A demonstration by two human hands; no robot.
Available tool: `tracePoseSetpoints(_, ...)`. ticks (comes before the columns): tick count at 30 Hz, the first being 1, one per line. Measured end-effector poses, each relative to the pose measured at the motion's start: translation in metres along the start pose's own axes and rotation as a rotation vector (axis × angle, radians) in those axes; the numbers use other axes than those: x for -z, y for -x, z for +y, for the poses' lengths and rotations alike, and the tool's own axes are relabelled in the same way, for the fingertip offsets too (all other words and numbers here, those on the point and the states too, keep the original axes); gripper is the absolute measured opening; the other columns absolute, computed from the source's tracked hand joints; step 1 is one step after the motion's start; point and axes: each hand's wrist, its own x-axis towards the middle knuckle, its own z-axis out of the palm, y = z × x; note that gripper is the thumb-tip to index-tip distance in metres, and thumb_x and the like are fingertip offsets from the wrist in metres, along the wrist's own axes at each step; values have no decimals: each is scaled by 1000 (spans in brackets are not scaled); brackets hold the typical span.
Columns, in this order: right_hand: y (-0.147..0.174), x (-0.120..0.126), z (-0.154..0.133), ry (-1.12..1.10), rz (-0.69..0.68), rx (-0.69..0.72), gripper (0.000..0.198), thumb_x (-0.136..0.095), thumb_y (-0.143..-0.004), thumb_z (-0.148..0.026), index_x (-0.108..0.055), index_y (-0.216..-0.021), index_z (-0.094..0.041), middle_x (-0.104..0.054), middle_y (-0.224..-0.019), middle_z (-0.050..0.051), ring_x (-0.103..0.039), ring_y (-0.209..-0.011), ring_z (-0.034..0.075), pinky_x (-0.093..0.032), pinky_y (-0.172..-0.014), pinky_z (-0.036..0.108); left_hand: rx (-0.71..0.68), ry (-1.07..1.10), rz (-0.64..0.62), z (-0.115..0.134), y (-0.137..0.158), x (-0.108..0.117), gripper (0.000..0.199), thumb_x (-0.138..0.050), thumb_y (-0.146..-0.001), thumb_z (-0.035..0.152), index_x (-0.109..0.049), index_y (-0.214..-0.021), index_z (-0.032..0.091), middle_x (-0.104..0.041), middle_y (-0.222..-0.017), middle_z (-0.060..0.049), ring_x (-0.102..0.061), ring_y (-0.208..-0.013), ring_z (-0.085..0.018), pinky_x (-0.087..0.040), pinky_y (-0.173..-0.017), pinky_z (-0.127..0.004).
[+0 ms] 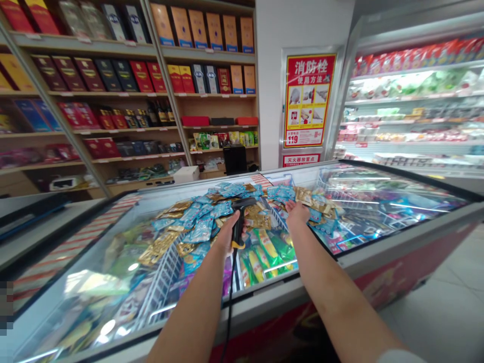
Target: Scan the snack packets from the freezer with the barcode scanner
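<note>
My left hand (228,233) is wrapped round the handle of a black and yellow barcode scanner (238,224), its cable hanging toward me. The scanner's head sits over a spread of small blue snack packets (202,228) and gold snack packets (161,248) on the freezer's glass top. To the right, my right hand (298,214) rests at a second group of blue and gold packets (319,204). Its fingers look loosely apart, partly hidden behind the hand, and I see no packet gripped in them.
Under the glass of the chest freezer (272,292) lie green and yellow packs (267,248) and white wire baskets (163,282). Boxed goods fill the shelves (113,96) behind. A red sign (310,101) hangs on the wall, and a lit fridge (416,106) stands at right.
</note>
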Motion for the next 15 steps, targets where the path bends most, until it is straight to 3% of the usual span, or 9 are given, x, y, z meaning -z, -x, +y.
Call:
tracePoseSetpoints(10,7,0,-3,73,12,-32,16,-42,-88,-27,-44,-73,-22,-56,-54,-4,-54,-45,9,-47,-47,20,-3,29,-4,-1,-1,1,48,-64,-74,49,-60,-105,12,-58,-70,-3,-49,-50,-7,-37,-41,-17)
tracePoseSetpoints(15,9,-1,2,207,-123,-116,21,-45,-86,-35,-47,-69,-21,-57,-54,-2,-51,-43,10,-41,-43,21,6,30,1,0,-1,0,47,-64,-74,49,-61,-103,13,-59,-70,-3,-49,-50,-7,-38,-40,-17)
